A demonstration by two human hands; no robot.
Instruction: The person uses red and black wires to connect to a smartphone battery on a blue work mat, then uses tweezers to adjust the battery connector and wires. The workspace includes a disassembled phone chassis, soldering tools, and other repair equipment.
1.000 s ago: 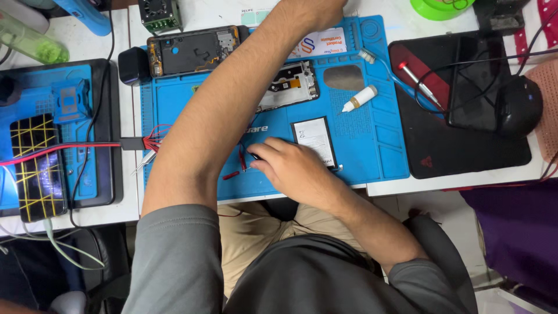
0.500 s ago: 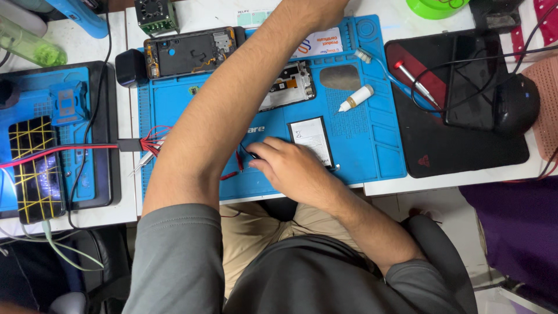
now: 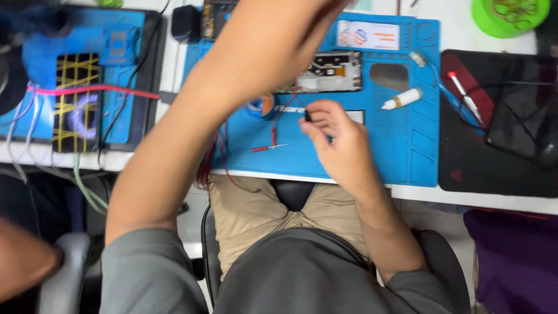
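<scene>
My right hand (image 3: 340, 142) hovers over the blue work mat (image 3: 407, 145), thumb and forefinger pinched on a small black part (image 3: 308, 116). My left forearm (image 3: 221, 99) crosses the mat toward the far edge, and the hand itself runs out past the top of the picture. Beside my right hand a thin red probe (image 3: 270, 148) lies on the mat, with red wires (image 3: 218, 157) trailing off the near edge. An opened phone (image 3: 328, 72) with its innards showing sits just beyond my right hand.
A white tube (image 3: 401, 99) lies on the mat. To the right is a black pad (image 3: 494, 163) with a red-tipped pen (image 3: 465, 96), and a green round tub (image 3: 511, 14) behind it. At left stands a blue device with a yellow grid (image 3: 78, 99) and a pink cable (image 3: 99, 89).
My right hand has lifted off the mat's near edge and moved up and right, now pinching the small black part. The view has shifted closer and my left arm still reaches far.
</scene>
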